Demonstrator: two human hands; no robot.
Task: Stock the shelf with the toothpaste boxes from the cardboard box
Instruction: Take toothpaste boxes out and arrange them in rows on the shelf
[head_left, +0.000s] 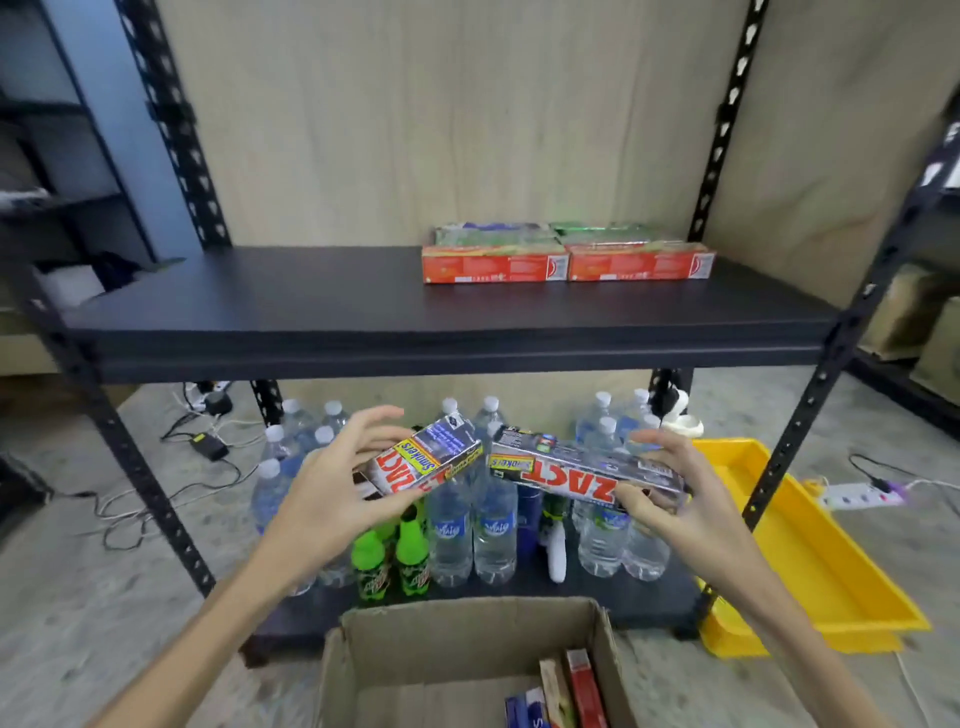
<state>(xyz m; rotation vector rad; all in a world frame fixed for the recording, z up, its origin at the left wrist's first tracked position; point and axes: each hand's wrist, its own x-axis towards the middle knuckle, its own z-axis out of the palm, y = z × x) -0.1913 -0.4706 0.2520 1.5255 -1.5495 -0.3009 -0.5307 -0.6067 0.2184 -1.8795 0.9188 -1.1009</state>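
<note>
My left hand (332, 488) grips one grey and red ZACT toothpaste box (423, 460), tilted, just below the dark shelf board (363, 322). My right hand (670, 499) grips a second ZACT box (582, 470), held almost level beside the first. Both boxes hang in the air above the open cardboard box (467, 639), which holds several more toothpaste boxes (566, 691) standing at its right side. On the shelf board, at the back right, lie red and green toothpaste boxes (566, 254) in two side-by-side stacks.
The lower shelf holds several water bottles (493, 519) and two green soda bottles (395, 561). Yellow trays (810, 545) lie on the floor at the right. Cables and a power strip (857, 496) lie on the floor. Black slotted uprights (800, 415) frame the rack.
</note>
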